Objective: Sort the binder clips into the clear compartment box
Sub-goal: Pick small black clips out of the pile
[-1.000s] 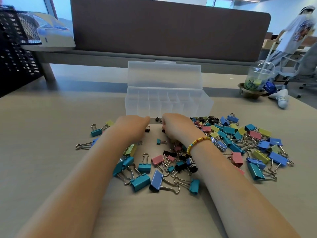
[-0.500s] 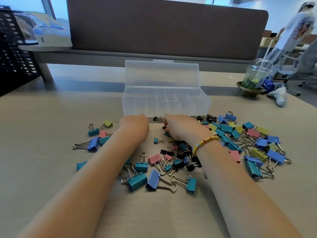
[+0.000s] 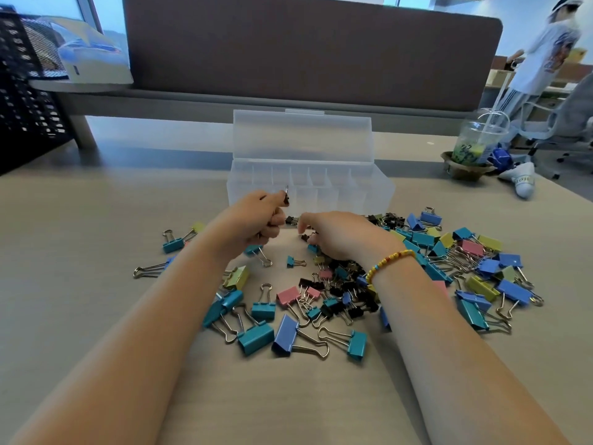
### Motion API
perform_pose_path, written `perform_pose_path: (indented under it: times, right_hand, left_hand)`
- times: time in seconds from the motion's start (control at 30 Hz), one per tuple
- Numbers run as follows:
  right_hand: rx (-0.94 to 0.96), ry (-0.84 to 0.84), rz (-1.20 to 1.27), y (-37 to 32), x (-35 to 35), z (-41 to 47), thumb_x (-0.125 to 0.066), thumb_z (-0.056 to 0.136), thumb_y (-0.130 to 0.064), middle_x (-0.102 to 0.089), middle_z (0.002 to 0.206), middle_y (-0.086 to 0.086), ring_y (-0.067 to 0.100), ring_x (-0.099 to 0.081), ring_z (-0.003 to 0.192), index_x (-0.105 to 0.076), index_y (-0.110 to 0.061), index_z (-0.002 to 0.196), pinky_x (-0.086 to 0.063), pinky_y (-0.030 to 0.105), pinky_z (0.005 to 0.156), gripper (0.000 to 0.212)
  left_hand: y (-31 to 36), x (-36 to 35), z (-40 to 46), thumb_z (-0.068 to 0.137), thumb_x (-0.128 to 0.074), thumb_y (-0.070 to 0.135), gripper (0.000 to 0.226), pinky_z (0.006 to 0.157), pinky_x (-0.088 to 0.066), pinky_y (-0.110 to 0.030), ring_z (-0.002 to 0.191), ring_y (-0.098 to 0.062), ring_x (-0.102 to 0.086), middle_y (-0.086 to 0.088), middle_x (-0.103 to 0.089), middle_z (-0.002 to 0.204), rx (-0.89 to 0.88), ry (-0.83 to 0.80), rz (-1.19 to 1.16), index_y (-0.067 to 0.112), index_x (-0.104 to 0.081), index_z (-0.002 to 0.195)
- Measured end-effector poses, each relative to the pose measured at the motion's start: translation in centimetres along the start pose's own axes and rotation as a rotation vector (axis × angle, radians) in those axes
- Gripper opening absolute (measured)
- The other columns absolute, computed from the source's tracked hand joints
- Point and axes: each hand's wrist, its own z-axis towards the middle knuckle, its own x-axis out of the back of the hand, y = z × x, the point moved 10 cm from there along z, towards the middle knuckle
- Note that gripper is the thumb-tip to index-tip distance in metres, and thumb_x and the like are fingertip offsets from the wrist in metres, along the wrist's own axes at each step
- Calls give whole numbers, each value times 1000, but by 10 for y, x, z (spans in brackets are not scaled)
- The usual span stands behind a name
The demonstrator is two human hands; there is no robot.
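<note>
Before the clear compartment box (image 3: 340, 194), left hand (image 3: 256, 221) pinches a small black clip (image 3: 286, 198).

A person's left hand (image 3: 256, 220) pinches a small black binder clip (image 3: 286, 198) just in front of the open clear compartment box (image 3: 309, 187), while the right hand (image 3: 340, 236), a beaded bracelet (image 3: 390, 263) at its wrist, reaches into the scattered colored binder clips (image 3: 353, 284) on the table (image 3: 96, 252).
</note>
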Motion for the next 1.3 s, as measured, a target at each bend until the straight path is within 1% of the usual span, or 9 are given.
perform_pose_path:
  times: [0.1,0.2,0.53,0.67,0.77,0.9,1.0,1.13,1.3]
  right_hand:
    - [-3,9,-19,-1,0,1,-42,98,-19,-58,112,6,22,-51,91,-47,-23,118,-37,31,70,20]
    - [-24,9,-25,1,-1,3,-42,99,-21,-58,113,7,25,-53,97,-48,-17,115,-39,32,73,17]
    - [-78,74,193,14,4,3,-40,100,-22,-58,99,6,20,-51,84,-49,-10,110,-38,30,69,18]
    - [-119,198,721,31,17,-2,-39,100,-19,-50,72,-6,9,-45,57,-53,-13,102,-34,19,48,15]
    - [-154,80,1522,42,1,-3,-39,98,-12,-45,58,-3,6,-39,42,-49,-9,91,-22,13,33,12]
    - [-255,-13,2170,45,-18,0,-37,99,-25,-42,49,-1,7,-39,34,-43,-12,72,-19,11,27,31]
    - [-291,75,1878,56,-15,-1,-37,98,-16,-42,50,-2,6,-38,35,-46,-10,79,-19,14,28,22]
    - [-167,-32,1062,37,-1,-9,-36,97,-12,-45,55,-5,6,-38,41,-51,-14,104,-25,16,33,16]
    - [-108,-168,438,19,-1,-21,-42,99,-25,-49,66,-5,9,-45,53,-48,-18,116,-35,21,47,20]
  left_hand:
    - [-2,-1,0,97,-33,22,23,33,-14,-15,32,-4,-26,8,-33,45,-20,-69,-467,17,-38,76]
    - [2,-1,3,94,-31,20,20,32,-14,-13,31,-3,-26,8,-34,45,-60,-93,-710,18,-40,76]
    - [-3,-9,2,87,-27,22,28,33,-15,-8,34,-5,-28,3,-38,56,-37,-101,-788,13,-46,69]
    - [-11,-6,1,91,-29,36,40,34,-15,-9,35,-6,-29,0,-40,58,4,-58,-784,12,-48,66]
    - [-20,-6,2,95,-25,49,53,32,-17,-9,34,-7,-31,-1,-44,54,69,-28,-796,12,-48,63]
    - [-26,-7,2,98,-32,24,33,25,-17,-11,31,-4,-31,0,-41,59,137,18,-719,14,-42,68]
    - [-18,-5,1,100,-35,24,33,28,-16,-11,33,-3,-30,2,-39,57,83,7,-496,16,-41,69]
    - [-3,1,-4,94,-43,43,43,39,-28,-18,41,-9,-32,5,-38,51,-10,22,347,16,-43,61]
    - [7,-19,-16,91,-53,34,18,67,-40,-21,64,1,-45,11,-49,74,-197,-155,880,18,-57,96]
